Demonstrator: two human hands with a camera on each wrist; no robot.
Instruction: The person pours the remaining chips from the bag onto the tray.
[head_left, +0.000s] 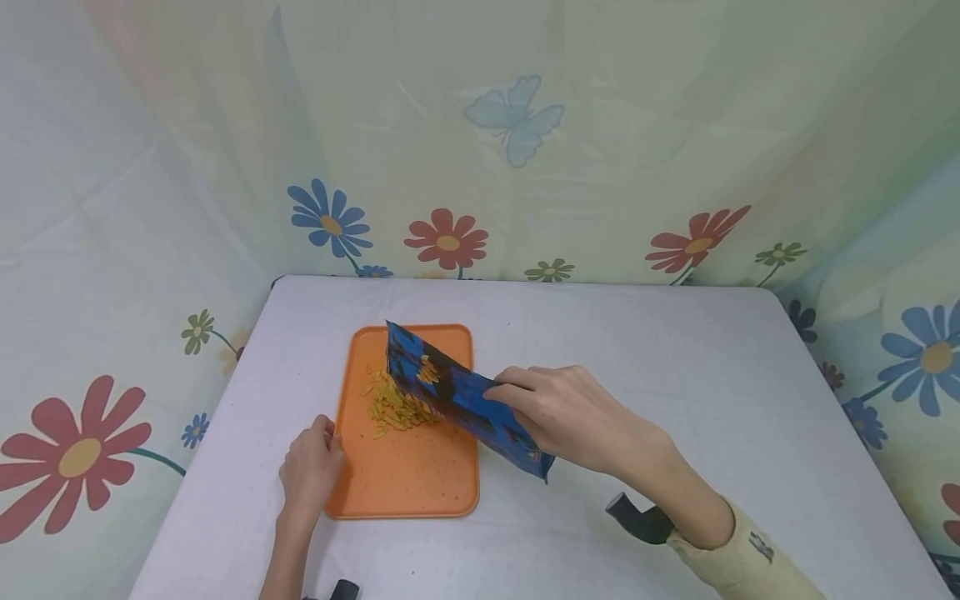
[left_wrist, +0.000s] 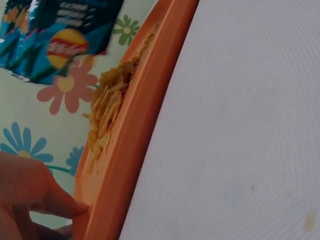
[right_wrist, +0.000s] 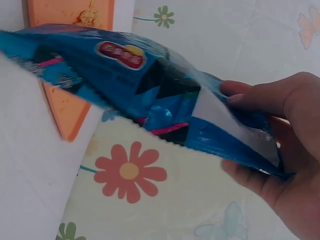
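My right hand point(head_left: 566, 417) grips one end of a blue snack bag point(head_left: 468, 400), which slants over an orange tray point(head_left: 405, 479) with its far end above the left half. Under that end lies a pile of yellow-brown snack strips point(head_left: 392, 410). In the right wrist view, thumb and fingers clasp the bag point(right_wrist: 135, 82) from both sides. My left hand point(head_left: 311, 467) is at the tray's left side; the left wrist view has its fingers pinching the rim point(left_wrist: 135, 140) at a corner. There the strips point(left_wrist: 107, 102) form a low heap inside the tray.
A white-covered table point(head_left: 660, 358) carries the tray left of its middle. Behind and beside it hangs a flower-printed curtain point(head_left: 600, 208). Black wrist-camera parts point(head_left: 641, 521) show by the right forearm, with another dark piece point(head_left: 345, 590) near the left.
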